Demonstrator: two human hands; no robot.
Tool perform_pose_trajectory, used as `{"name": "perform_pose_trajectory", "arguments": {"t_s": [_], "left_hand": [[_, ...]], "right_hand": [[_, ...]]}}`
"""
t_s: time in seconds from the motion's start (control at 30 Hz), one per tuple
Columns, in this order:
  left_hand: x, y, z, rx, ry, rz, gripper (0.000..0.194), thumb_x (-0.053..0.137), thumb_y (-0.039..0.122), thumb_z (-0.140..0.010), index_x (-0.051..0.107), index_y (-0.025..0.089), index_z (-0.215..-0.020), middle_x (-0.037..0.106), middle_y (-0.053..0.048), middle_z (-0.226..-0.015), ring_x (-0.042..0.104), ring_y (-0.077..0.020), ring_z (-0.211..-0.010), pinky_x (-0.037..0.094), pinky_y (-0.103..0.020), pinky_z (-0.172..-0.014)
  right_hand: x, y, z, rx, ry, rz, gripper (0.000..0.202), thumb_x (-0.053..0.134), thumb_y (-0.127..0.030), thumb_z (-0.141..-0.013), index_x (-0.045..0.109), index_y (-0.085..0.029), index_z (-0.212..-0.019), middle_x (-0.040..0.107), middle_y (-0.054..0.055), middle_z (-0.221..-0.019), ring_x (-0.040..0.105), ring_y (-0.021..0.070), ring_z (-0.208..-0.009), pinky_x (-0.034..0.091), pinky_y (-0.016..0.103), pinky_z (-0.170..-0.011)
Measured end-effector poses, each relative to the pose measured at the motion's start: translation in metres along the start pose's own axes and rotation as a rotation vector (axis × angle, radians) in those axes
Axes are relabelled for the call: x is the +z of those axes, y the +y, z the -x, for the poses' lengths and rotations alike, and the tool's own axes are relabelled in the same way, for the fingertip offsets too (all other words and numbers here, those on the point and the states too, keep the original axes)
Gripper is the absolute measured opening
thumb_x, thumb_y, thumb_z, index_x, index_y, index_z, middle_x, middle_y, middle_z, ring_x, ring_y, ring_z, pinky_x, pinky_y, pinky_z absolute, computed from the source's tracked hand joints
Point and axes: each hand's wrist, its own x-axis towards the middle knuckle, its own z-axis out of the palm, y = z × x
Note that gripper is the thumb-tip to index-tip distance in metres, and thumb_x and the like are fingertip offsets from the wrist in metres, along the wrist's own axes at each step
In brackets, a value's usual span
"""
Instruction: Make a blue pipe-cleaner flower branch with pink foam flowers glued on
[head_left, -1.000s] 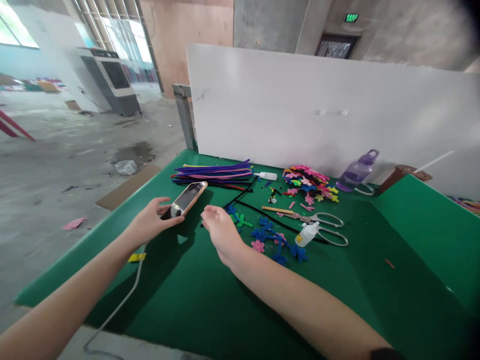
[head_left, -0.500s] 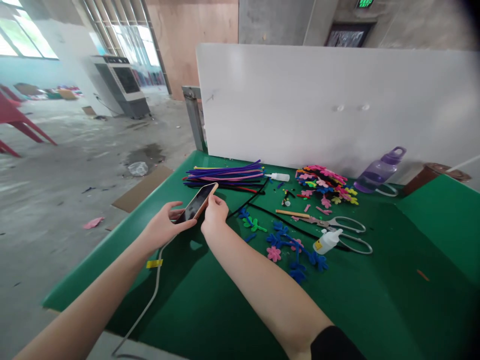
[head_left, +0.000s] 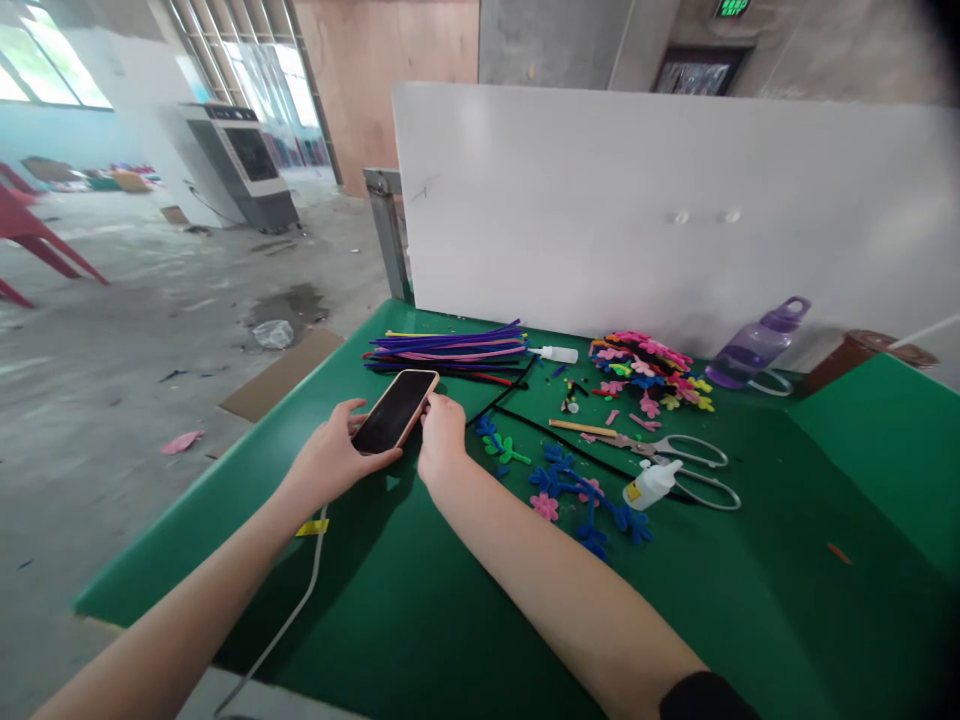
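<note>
A smartphone (head_left: 395,411) with a dark screen and a pale pinkish case is held between both hands over the left part of the green table (head_left: 465,620). My left hand (head_left: 328,452) grips its near left end, thumb along the lower edge. My right hand (head_left: 444,432) pinches its right edge near the far end. A white cable (head_left: 311,585) with a yellow tag (head_left: 312,527) runs from under my left hand to the table's front edge. Just right of my right hand lie a green pipe-cleaner flower (head_left: 506,448) and blue pipe-cleaner flowers (head_left: 555,475).
Behind the phone lies a bundle of pipe cleaners (head_left: 450,347). To the right are scissors (head_left: 660,449), a white glue bottle (head_left: 651,485), a pile of colourful flowers (head_left: 645,360) and a purple water bottle (head_left: 754,347). A white board (head_left: 562,210) stands along the table's back edge.
The phone has turned so its screen faces me more fully. My right hand has shifted slightly right along with its edge; my left hand keeps its hold.
</note>
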Motion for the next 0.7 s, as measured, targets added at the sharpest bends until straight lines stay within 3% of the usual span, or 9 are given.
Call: {"name": "perform_pose_trajectory", "arguments": {"t_s": [0.17,0.3,0.4,0.47,0.53,0.63,0.7], "left_hand": [[0.005,0.003,0.006,0.106,0.033,-0.238,0.088,0.06,0.062,-0.06,0.031,0.016,-0.13,0.054,-0.015,-0.122,0.049,-0.0358,-0.111,0.04,-0.043,-0.089],[0.006,0.006,0.012,0.148,0.016,-0.318,0.081,0.053,0.064,-0.067,0.033,0.017,-0.13,0.052,-0.015,-0.124,0.046,-0.0371,-0.112,0.04,-0.042,-0.086],[0.008,0.015,0.019,0.215,0.052,-0.374,0.08,0.054,0.065,-0.066,0.038,0.017,-0.128,0.042,-0.016,-0.134,0.037,-0.038,-0.122,0.034,-0.045,-0.095],[0.01,0.029,0.028,0.275,0.065,-0.378,0.074,0.054,0.063,-0.069,0.041,0.018,-0.126,0.04,-0.015,-0.136,0.035,-0.0363,-0.123,0.032,-0.046,-0.098],[0.014,0.048,0.04,0.369,0.031,-0.323,0.058,0.049,0.058,-0.075,0.047,0.02,-0.119,0.046,-0.012,-0.13,0.041,-0.0312,-0.119,0.034,-0.044,-0.097],[0.023,0.083,0.062,0.509,-0.048,-0.202,0.035,0.047,0.047,-0.082,0.055,0.023,-0.106,0.056,-0.007,-0.116,0.05,-0.0245,-0.108,0.037,-0.038,-0.093],[0.031,0.106,0.077,0.592,-0.091,-0.132,0.023,0.046,0.038,-0.084,0.059,0.024,-0.096,0.061,-0.005,-0.105,0.054,-0.0215,-0.1,0.039,-0.037,-0.089]], "right_hand": [[-0.038,-0.044,0.042,0.151,0.152,-0.078,0.015,0.051,-0.026,-0.07,0.048,-0.022,-0.083,0.055,0.005,-0.091,0.056,0.0179,-0.086,0.049,0.029,-0.068],[-0.077,-0.078,0.079,0.178,0.065,-0.117,0.017,0.057,-0.022,-0.065,0.052,-0.021,-0.081,0.053,0.005,-0.093,0.056,0.0163,-0.077,0.049,0.028,-0.06],[-0.112,-0.091,0.101,0.101,0.03,-0.052,0.018,0.058,-0.021,-0.065,0.052,-0.02,-0.083,0.053,0.003,-0.086,0.051,0.0122,-0.064,0.043,0.025,-0.052],[-0.137,-0.097,0.111,0.009,0.005,0.033,0.015,0.055,-0.023,-0.07,0.05,-0.021,-0.084,0.046,-0.002,-0.068,0.043,0.0103,-0.053,0.037,0.024,-0.048],[-0.162,-0.103,0.117,-0.18,0.073,0.139,0.01,0.055,-0.025,-0.074,0.047,-0.022,-0.08,0.039,-0.005,-0.063,0.041,0.0102,-0.053,0.036,0.024,-0.05],[-0.199,-0.117,0.119,-0.606,0.245,0.328,0.013,0.059,-0.024,-0.074,0.048,-0.023,-0.082,0.042,-0.003,-0.071,0.043,0.0113,-0.06,0.037,0.025,-0.054],[-0.222,-0.128,0.116,-0.917,0.377,0.437,0.02,0.063,-0.022,-0.071,0.048,-0.022,-0.084,0.046,0.0,-0.082,0.048,0.0143,-0.073,0.041,0.03,-0.067]]}}
